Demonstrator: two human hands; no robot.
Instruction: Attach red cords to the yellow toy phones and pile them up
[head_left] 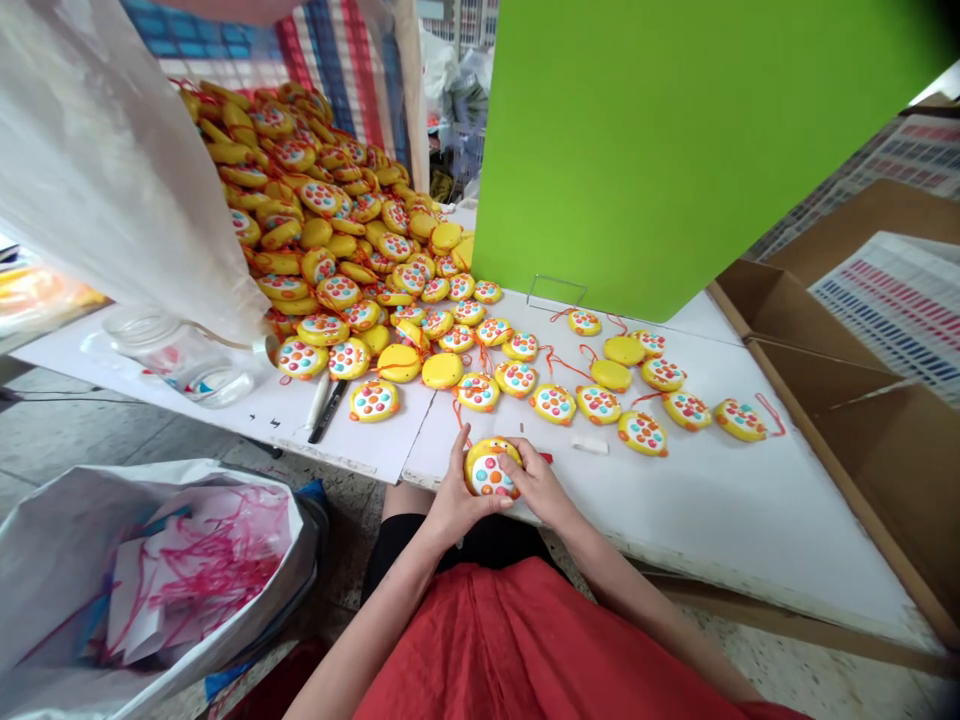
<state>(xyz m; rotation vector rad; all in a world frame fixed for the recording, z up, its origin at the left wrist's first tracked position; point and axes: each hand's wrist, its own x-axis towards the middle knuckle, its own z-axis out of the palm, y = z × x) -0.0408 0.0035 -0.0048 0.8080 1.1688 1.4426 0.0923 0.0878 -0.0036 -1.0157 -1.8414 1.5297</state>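
Between my two hands, at the table's front edge, is a yellow duck-shaped toy (pixel 491 474) with a white belly and coloured bumps. My left hand (pixel 456 498) grips its left side and lower edge. On the right side, my right hand (pixel 538 482) holds it, with the thumb lying on its face. An orange cord rises from the toy past my left fingers. Several like toys lie scattered on the table beyond, among them one face-up toy (pixel 374 401) to the left and another (pixel 643 433) to the right. A small red thing (pixel 547 458) shows beside my right hand.
A large heap of the toys (pixel 330 220) spills from a sack at back left. A green panel (pixel 645 150) stands behind. Black marker (pixel 327 412), clear jar (pixel 169 345) and white eraser-like piece (pixel 590 445) lie on the table (pixel 712 500). Cardboard boxes (pixel 832 390) flank the right; a white bag (pixel 277 590) sits lower left.
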